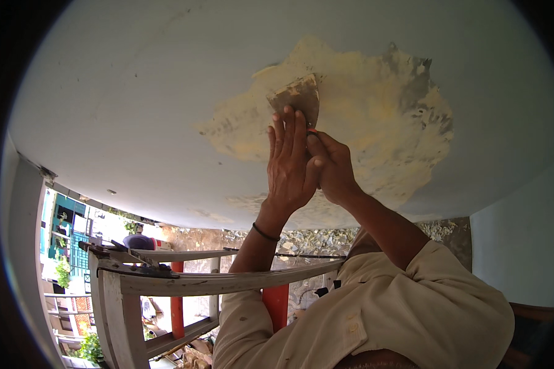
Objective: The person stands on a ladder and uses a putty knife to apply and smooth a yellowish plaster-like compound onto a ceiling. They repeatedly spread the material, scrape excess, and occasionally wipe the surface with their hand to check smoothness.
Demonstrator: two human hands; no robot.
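My right hand (337, 167) is closed round the handle of a putty knife, whose black and orange end shows above the thumb. The wide, stained blade (300, 93) lies against a pale yellowish patch (357, 101) on a white painted surface (166, 117). Flat on the lower part of the blade, with fingers stretched out, rests my left hand (287, 172). Its thumb side touches my right hand. Grey-brown bare spots (417, 83) mark the patch's right side. Most of the handle is hidden by my hands.
A worn wooden ladder (228, 281) with red parts (177, 301) stands close beside my left arm. Flakes of paint (308, 238) litter the floor below. At the left, an opening shows plants (91, 347) and a teal structure (80, 237). A side wall (523, 234) rises at the right.
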